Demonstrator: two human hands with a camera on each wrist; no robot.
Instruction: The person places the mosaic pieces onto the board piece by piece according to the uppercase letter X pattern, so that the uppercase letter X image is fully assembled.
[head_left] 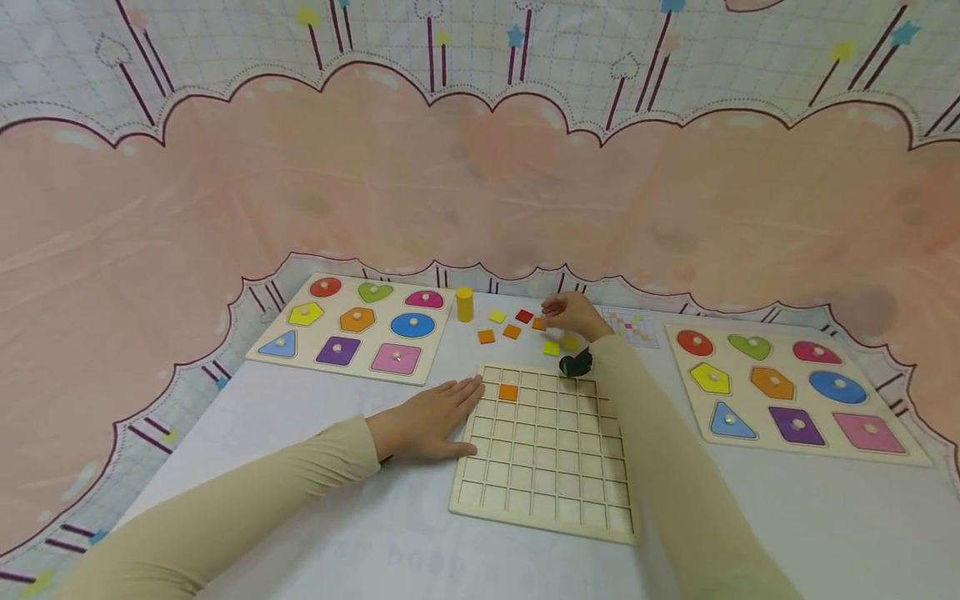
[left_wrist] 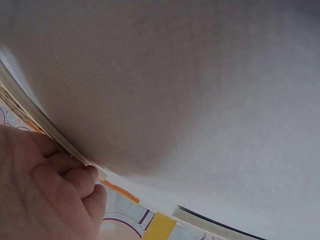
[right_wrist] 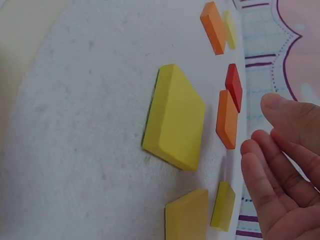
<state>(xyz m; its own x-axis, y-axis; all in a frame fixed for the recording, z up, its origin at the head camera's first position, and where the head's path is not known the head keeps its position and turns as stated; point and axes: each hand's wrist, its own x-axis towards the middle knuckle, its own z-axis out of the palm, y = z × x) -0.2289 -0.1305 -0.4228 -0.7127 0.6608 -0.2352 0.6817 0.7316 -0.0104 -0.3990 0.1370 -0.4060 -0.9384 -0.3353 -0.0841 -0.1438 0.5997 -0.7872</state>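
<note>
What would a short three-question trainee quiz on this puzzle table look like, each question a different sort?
1. True or false: the grid board holds one orange tile.
2. The left hand rests flat beside: A) the grid board, B) the yellow cylinder, C) the right shape puzzle?
3. Fill in: the right hand reaches among loose ____ beyond the board.

Key: 1 true; 2 A; 3 tiles.
</note>
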